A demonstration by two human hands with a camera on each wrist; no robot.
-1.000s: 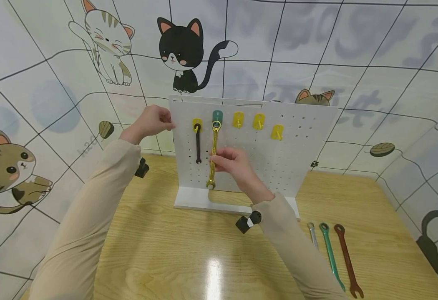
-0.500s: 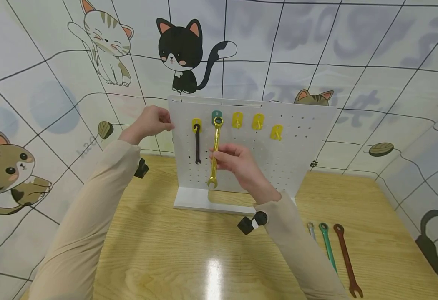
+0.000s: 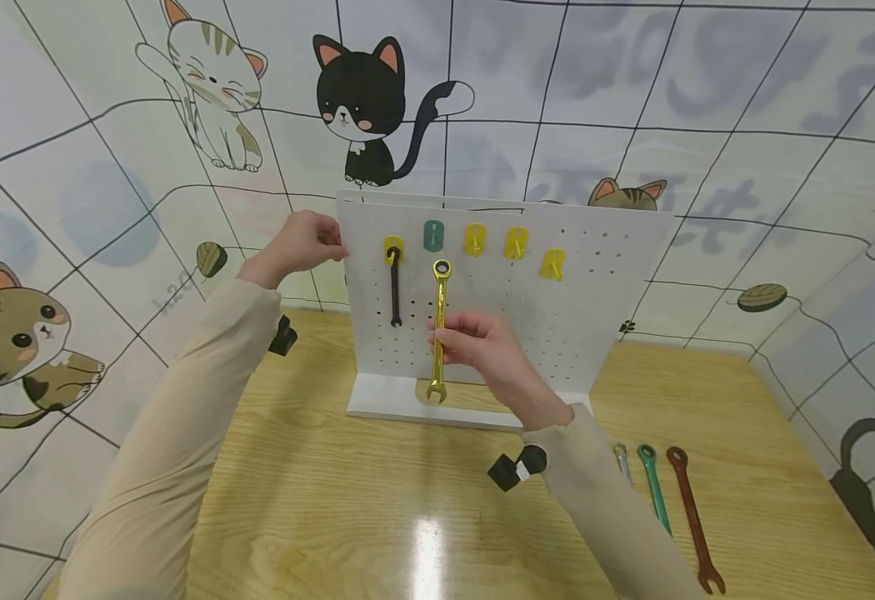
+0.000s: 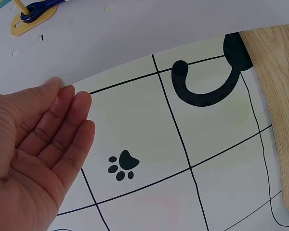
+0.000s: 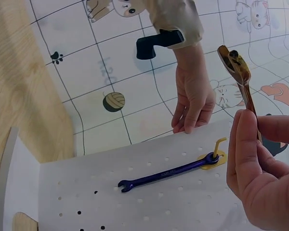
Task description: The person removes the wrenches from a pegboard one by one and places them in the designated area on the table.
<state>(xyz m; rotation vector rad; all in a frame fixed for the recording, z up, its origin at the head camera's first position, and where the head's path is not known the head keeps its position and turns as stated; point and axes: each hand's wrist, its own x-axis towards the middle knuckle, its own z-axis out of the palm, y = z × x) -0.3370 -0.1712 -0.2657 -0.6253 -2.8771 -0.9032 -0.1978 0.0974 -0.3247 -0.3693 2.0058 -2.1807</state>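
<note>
Holding: the left hand (image 3: 298, 243) holds the left edge of the white pegboard (image 3: 602, 308), its fingers nearly straight against the edge; the board stands upright on the bench (image 3: 332, 517).
Dark wrench: the dark wrench (image 3: 395, 287) hangs on the first yellow hook (image 3: 393, 247), its long axis vertical.
Gold wrench: the gold wrench (image 3: 439, 332) is pinched at the middle of its shaft by the right hand (image 3: 482, 346); its long axis is almost vertical, ring end up, open end down near the board's foot.
Key relation: the ring end is below the green hook (image 3: 433, 235) and a little to its right, not touching it; the right hand is the nearer one.
Right side: three more wrenches (image 3: 658, 508) lie flat on the bench, well apart from both hands.
</note>
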